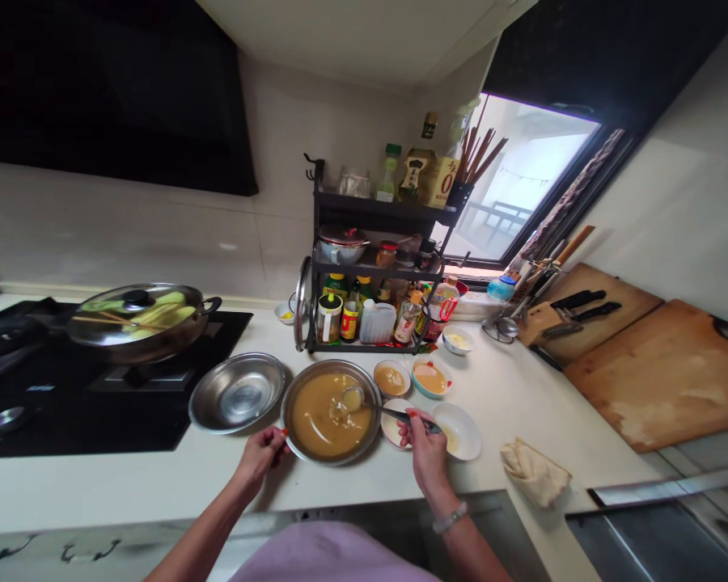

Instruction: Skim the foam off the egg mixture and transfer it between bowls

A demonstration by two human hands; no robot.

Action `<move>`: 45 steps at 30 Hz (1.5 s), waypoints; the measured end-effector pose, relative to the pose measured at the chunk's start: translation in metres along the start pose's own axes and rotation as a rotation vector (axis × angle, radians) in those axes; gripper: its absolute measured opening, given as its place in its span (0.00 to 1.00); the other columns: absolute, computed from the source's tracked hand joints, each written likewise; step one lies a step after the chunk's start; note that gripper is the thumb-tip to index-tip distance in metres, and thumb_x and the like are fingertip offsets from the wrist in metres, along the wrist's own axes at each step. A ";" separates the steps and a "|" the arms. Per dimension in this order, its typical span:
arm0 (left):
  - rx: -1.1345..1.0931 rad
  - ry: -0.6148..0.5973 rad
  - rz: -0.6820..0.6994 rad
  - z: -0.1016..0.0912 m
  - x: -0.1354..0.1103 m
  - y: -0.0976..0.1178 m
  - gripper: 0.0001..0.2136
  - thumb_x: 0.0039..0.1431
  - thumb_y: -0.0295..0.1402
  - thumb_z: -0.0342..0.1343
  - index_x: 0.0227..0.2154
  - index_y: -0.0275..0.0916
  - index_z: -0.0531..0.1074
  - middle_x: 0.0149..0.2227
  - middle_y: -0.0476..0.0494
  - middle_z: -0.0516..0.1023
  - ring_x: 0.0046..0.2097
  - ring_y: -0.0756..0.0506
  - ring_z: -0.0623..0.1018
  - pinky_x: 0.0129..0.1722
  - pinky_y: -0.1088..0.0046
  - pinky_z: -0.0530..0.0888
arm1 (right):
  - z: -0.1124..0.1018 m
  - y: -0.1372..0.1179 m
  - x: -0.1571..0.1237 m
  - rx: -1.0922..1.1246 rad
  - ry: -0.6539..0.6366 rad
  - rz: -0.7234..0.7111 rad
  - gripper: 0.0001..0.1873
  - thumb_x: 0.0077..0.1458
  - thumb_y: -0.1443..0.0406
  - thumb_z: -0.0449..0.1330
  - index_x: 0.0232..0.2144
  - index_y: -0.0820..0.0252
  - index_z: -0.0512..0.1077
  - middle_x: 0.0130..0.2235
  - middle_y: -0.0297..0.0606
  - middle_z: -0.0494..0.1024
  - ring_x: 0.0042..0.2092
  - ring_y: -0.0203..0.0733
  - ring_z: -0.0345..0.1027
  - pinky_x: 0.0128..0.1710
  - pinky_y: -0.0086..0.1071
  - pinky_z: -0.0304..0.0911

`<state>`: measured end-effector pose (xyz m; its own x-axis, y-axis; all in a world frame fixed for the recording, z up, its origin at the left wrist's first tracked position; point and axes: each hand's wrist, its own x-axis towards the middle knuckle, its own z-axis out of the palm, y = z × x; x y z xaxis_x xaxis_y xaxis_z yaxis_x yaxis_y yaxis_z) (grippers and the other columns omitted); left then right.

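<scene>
A steel bowl [287, 430] of brownish-yellow liquid stands on the counter in front of me. My left hand [262, 457] pinches its left rim between thumb and fingers. In my right hand [423, 444] is the dark handle of a ladle [394, 414], held from the right side. The ladle's round head lies in the liquid, right of the bowl's middle. Just beyond my right hand sit a small bowl of similar liquid [391, 378] and a blue-rimmed bowl [432, 377]. A white dish [467, 432] and a small pale plate [394, 432] lie partly behind that hand.
Left of the steel bowl is a second metal bowl [238, 394]. A lidded pan [142, 323] with pale green food rests on the black stove [158, 428]. Behind stands a rack [376, 271] of bottles and jars. On the right are a folded cloth [535, 471], knives and cutting boards [661, 372].
</scene>
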<state>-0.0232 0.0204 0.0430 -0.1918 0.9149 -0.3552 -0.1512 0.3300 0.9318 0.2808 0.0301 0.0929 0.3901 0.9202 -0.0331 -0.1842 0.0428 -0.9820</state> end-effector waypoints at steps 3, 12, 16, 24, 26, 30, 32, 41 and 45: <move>-0.008 -0.005 0.004 -0.001 0.001 -0.002 0.22 0.33 0.52 0.63 0.16 0.38 0.64 0.15 0.52 0.69 0.16 0.54 0.63 0.16 0.78 0.58 | -0.001 -0.003 0.001 0.038 0.012 0.007 0.20 0.47 0.53 0.63 0.35 0.63 0.71 0.22 0.35 0.75 0.20 0.37 0.65 0.18 0.28 0.61; 0.008 -0.003 -0.012 -0.001 0.001 -0.001 0.22 0.34 0.52 0.63 0.17 0.38 0.65 0.15 0.52 0.69 0.17 0.54 0.63 0.17 0.78 0.59 | -0.003 -0.031 0.007 0.122 0.087 -0.002 0.21 0.41 0.54 0.67 0.31 0.64 0.71 0.20 0.34 0.74 0.21 0.37 0.66 0.17 0.26 0.58; 0.015 0.008 -0.021 -0.001 0.001 -0.001 0.21 0.33 0.51 0.63 0.17 0.38 0.65 0.15 0.52 0.69 0.17 0.54 0.63 0.17 0.78 0.59 | -0.012 -0.039 0.018 0.120 0.145 -0.046 0.19 0.41 0.54 0.66 0.30 0.63 0.71 0.20 0.34 0.74 0.21 0.37 0.67 0.18 0.27 0.59; 0.011 0.002 -0.011 -0.002 0.002 -0.003 0.21 0.33 0.51 0.63 0.17 0.38 0.64 0.15 0.52 0.69 0.16 0.54 0.63 0.16 0.78 0.59 | -0.033 -0.043 0.034 -0.131 0.177 -0.282 0.17 0.49 0.54 0.61 0.33 0.63 0.71 0.21 0.33 0.74 0.20 0.36 0.65 0.20 0.30 0.64; 0.015 -0.002 -0.006 -0.002 0.002 -0.003 0.21 0.34 0.51 0.63 0.17 0.38 0.63 0.15 0.52 0.69 0.16 0.54 0.63 0.16 0.78 0.59 | -0.037 -0.042 0.033 -0.240 0.122 -0.379 0.16 0.52 0.55 0.59 0.35 0.63 0.72 0.22 0.34 0.74 0.20 0.36 0.66 0.22 0.31 0.66; 0.029 0.004 -0.005 -0.001 0.000 -0.001 0.21 0.34 0.51 0.62 0.17 0.38 0.64 0.15 0.52 0.69 0.16 0.54 0.63 0.16 0.78 0.59 | -0.041 -0.044 0.026 -0.422 -0.032 -0.628 0.12 0.57 0.61 0.54 0.39 0.61 0.74 0.32 0.39 0.76 0.26 0.36 0.69 0.26 0.30 0.69; 0.029 0.003 -0.009 -0.001 0.000 0.000 0.21 0.34 0.51 0.63 0.17 0.38 0.64 0.15 0.52 0.69 0.17 0.54 0.63 0.16 0.78 0.59 | -0.041 -0.048 0.021 -0.485 -0.097 -0.756 0.11 0.58 0.64 0.53 0.39 0.59 0.74 0.37 0.42 0.76 0.32 0.38 0.71 0.28 0.31 0.70; 0.018 -0.003 -0.017 -0.002 0.002 -0.003 0.20 0.34 0.50 0.62 0.17 0.38 0.64 0.15 0.52 0.69 0.17 0.54 0.63 0.17 0.79 0.59 | -0.025 -0.027 -0.001 -0.417 -0.231 -0.624 0.12 0.60 0.64 0.52 0.42 0.57 0.73 0.33 0.38 0.75 0.26 0.34 0.68 0.24 0.28 0.69; 0.012 -0.002 -0.012 -0.002 0.001 -0.002 0.20 0.35 0.50 0.62 0.17 0.38 0.65 0.15 0.52 0.69 0.17 0.54 0.63 0.16 0.78 0.59 | -0.015 -0.009 -0.012 -0.418 -0.311 -0.502 0.13 0.59 0.59 0.53 0.39 0.57 0.75 0.31 0.38 0.75 0.24 0.34 0.68 0.22 0.28 0.68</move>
<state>-0.0251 0.0202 0.0405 -0.1883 0.9114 -0.3659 -0.1416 0.3435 0.9284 0.2909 0.0127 0.0996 0.0506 0.8997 0.4336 0.3346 0.3938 -0.8561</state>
